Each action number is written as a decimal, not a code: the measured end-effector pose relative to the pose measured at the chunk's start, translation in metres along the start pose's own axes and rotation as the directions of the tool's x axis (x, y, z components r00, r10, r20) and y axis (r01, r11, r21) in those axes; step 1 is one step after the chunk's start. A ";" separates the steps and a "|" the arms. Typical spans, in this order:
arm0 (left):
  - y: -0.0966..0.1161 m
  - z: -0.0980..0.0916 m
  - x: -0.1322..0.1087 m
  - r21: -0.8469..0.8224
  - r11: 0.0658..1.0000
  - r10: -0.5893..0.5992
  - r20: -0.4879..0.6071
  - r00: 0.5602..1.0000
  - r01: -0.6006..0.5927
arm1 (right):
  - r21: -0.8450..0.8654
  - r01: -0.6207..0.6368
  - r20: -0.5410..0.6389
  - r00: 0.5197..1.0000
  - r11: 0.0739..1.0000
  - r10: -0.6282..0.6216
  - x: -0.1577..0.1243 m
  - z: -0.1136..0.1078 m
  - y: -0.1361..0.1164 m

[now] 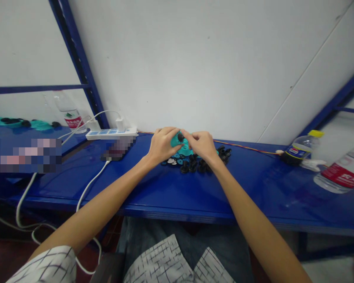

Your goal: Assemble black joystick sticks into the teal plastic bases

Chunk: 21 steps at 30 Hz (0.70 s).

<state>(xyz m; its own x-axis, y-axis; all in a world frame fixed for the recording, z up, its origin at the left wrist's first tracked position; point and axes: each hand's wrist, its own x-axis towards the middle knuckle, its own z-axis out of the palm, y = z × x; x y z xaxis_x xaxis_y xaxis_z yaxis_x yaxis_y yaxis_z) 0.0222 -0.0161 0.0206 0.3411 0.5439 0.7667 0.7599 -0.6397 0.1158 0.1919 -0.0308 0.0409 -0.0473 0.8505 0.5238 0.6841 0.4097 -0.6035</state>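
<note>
My left hand [163, 143] is wrapped round a teal plastic part [176, 140], lifted over the blue table. A round black plastic fitting [181, 136] shows at the part's right end. The curled fingers of my right hand [203, 146] press against that fitting from the right; their tips are partly hidden. Below and between the hands lie more teal pieces [185, 151]. Small flat discs [173, 160], some white, black or teal, sit by the left wrist. Several black plastic fittings [192, 165] are heaped beneath the right hand and wrist.
Behind the blue table [177, 192] rises a white wall. On the left are a phone [119, 148] with a white cable, a power strip [112, 133] and a water bottle [72, 114]. A cola bottle [301, 147] and a large red-labelled bottle [345, 171] are on the right.
</note>
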 end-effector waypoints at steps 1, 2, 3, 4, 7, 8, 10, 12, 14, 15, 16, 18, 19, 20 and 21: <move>-0.001 0.000 0.000 -0.003 1.000 0.006 -0.002 1.000 -0.006 | 0.003 0.001 -0.016 1.000 1.000 -0.001 0.000 0.001 -0.001; -0.002 0.001 0.000 -0.015 1.000 0.015 0.001 1.000 -0.015 | 0.012 0.006 -0.035 0.999 1.000 -0.005 0.000 0.001 -0.001; -0.003 0.001 0.000 -0.029 0.999 0.022 0.008 1.000 -0.021 | 0.026 0.007 -0.044 0.999 1.000 -0.006 0.000 0.002 -0.001; -0.004 0.001 0.000 -0.040 0.999 0.025 0.017 1.000 -0.024 | 0.047 0.000 -0.032 0.999 0.999 0.002 0.001 0.003 0.000; -0.004 0.000 0.001 -0.022 1.000 0.018 0.049 0.999 -0.017 | 0.135 -0.065 0.088 0.995 0.989 0.054 0.003 0.005 0.003; -0.003 0.000 0.001 -0.005 1.000 0.016 0.061 0.998 -0.015 | 0.157 -0.090 0.128 0.989 0.984 0.070 0.003 0.005 0.005; 0.000 -0.001 0.000 0.022 1.000 0.010 0.084 0.996 -0.012 | 0.181 -0.128 0.176 0.980 0.975 0.096 0.004 0.006 0.007; 0.002 -0.003 0.000 0.041 0.999 -0.003 0.107 0.994 -0.002 | 0.186 -0.133 0.204 0.974 0.973 0.094 0.004 0.005 0.008; 0.003 -0.004 0.001 0.054 0.998 -0.019 0.132 0.991 0.011 | 0.157 -0.075 0.205 0.978 0.985 0.042 0.003 0.005 0.007; 0.002 -0.004 0.001 0.060 0.998 -0.025 0.148 0.989 0.016 | 0.120 -0.022 0.198 0.980 0.992 -0.002 0.003 0.005 0.007; 0.001 -0.004 0.001 0.064 0.998 -0.030 0.169 0.985 0.019 | 0.067 0.039 0.187 0.981 0.997 -0.051 0.002 0.006 0.007; -0.001 -0.004 0.002 0.075 0.997 -0.038 0.212 0.977 0.023 | -0.066 0.153 0.173 0.975 0.986 -0.139 0.001 0.007 0.007; -0.002 -0.004 0.002 0.082 0.996 -0.044 0.229 0.973 0.025 | -0.128 0.194 0.174 0.970 0.973 -0.170 0.000 0.008 0.007; -0.003 -0.004 0.002 0.089 0.996 -0.050 0.241 0.969 0.029 | -0.178 0.223 0.175 0.966 0.958 -0.193 0.000 0.009 0.007; -0.004 -0.004 0.002 0.094 0.995 -0.055 0.248 0.967 0.033 | -0.212 0.245 0.176 0.962 0.946 -0.210 0.000 0.009 0.007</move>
<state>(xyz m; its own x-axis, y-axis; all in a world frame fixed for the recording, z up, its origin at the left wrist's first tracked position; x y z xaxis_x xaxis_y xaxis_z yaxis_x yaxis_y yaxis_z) 0.0180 -0.0146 0.0243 0.4251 0.6962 0.5784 0.8195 -0.5674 0.0807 0.1901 -0.0247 0.0307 -0.3170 0.7903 0.5243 0.7899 0.5260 -0.3152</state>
